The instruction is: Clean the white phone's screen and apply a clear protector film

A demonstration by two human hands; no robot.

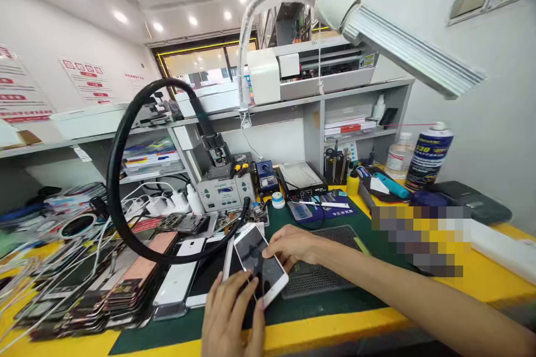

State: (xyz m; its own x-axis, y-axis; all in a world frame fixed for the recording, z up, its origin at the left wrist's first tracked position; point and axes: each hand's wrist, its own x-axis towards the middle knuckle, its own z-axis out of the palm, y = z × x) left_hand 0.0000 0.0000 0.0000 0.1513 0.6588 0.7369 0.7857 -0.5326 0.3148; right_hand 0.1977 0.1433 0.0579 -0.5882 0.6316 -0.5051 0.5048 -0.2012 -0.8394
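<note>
A white-framed smartphone (268, 271) with a dark screen is tilted above the green work mat (310, 305). My right hand (293, 246) grips its right edge, thumb on the glass and the other fingers partly hidden behind. At the lower left edge, my left hand (229, 312) holds the phone with its fingers along the side and its thumb near the bottom corner. Just left of the hands lie a white phone (180, 273) and a dark-screened phone with a white border (208, 274). Right of the held phone is a grey perforated pad (322, 278).
Stacked phone parts (125, 295) and tangled white cables (100, 245) fill the left side. A thick black hose (115, 178) arches over the bench near a soldering station (226, 191). A spray can (429, 156) stands at the right, below a lamp (414, 44).
</note>
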